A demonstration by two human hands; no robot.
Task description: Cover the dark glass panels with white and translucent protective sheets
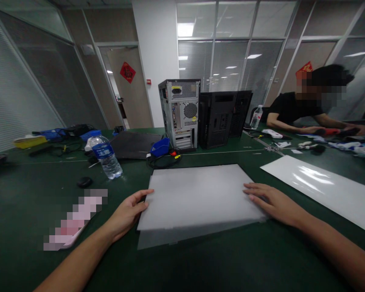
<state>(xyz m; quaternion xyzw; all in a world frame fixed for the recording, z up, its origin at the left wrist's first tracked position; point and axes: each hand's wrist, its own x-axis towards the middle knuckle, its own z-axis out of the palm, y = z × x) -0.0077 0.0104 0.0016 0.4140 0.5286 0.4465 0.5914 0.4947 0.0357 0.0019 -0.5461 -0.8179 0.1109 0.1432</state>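
Note:
A white translucent sheet lies in front of me on a thin panel whose dark edge shows along the back. A second, clearer sheet sticks out askew at the near side. My left hand touches the left edge, its index fingertip on top and thumb apart from it. On the right edge, my right hand rests with outstretched fingers on the sheet. Neither hand appears to grip anything, though some left fingers are hidden.
A water bottle, black mouse-like object and pinkish phone-like item stand left. Behind are a computer case, black casings and a blue connector. A glossy white panel lies right; a person works beyond.

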